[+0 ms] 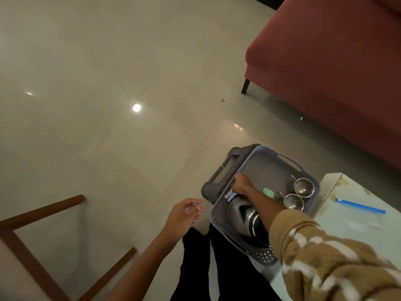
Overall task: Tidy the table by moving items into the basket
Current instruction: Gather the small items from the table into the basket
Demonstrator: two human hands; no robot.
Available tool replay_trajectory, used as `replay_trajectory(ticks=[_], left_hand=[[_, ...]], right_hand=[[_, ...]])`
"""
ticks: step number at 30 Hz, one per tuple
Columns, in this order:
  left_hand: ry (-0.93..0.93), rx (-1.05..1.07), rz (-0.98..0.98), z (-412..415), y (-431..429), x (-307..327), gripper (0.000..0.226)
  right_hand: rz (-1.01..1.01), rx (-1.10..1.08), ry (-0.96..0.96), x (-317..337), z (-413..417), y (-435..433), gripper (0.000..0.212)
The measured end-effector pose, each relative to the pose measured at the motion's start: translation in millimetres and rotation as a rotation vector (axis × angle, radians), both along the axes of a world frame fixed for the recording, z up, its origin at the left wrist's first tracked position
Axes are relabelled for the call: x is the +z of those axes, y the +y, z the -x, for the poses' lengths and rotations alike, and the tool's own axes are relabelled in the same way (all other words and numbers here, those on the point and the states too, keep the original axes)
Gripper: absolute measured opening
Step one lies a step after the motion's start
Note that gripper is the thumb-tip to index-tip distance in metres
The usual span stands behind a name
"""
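Reaching into basket point(263, 256), right hand point(240, 184) curls fingers down at its left wall, just above small blue-white striped item point(230, 195); whether it grips it, cannot tell. Left hand point(184, 216) over floor point(108, 148), fingers loosely bent, holding nothing. Basket on table point(347, 224) far-left corner; steel bowls point(247, 216), strainers point(303, 186), green piece point(268, 191) inside. Blue strip point(360, 206) on tabletop. Glossy tiles, red sofa point(336, 61), wooden chair frame point(32, 246).

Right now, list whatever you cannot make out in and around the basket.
All in the head view:
- Small printed pack under the right hand: print too small, grip hidden by the hand.
- Steel pot in the basket: partly behind the forearm.
- Green item: too small.
- Table: cut by the right edge.
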State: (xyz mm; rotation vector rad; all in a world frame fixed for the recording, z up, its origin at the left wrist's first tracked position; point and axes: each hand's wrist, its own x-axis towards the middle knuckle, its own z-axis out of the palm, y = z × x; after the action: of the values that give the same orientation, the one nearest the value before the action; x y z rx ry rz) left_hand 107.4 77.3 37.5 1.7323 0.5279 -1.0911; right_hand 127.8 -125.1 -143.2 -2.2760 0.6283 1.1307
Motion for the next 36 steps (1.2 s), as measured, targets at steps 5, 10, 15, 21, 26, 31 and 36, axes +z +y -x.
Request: replay_trajectory(ticks=[5, 10, 15, 21, 26, 31, 36], left_hand=[[-0.011, -0.017, -0.048, 6, 4, -1, 0.016], [-0.001, 0.002, -0.055, 10, 7, 1, 0.020], [0.018, 0.025, -0.051, 14, 6, 2, 0.020], [0.011, 0.032, -0.060, 18, 5, 0, 0.019], [0.014, 0.050, -0.058, 23, 7, 1, 0.019], [0.012, 0.053, -0.058, 28, 8, 3, 0.017], [0.020, 0.072, -0.049, 27, 0, 8, 0.018]], right_hand=[[-0.027, 0.000, 0.011, -3, 0, 2, 0.022], [-0.051, 0.067, 0.038, 2, -2, 4, 0.018], [-0.121, 0.111, 0.089, 2, -2, 7, 0.035], [-0.186, 0.340, 0.193, 6, 4, 20, 0.027], [-0.201, 0.568, 0.243, 14, 5, 29, 0.034], [-0.234, 0.557, 0.281, 11, 7, 35, 0.030], [-0.240, 0.346, 0.218, 48, 4, 30, 0.005]])
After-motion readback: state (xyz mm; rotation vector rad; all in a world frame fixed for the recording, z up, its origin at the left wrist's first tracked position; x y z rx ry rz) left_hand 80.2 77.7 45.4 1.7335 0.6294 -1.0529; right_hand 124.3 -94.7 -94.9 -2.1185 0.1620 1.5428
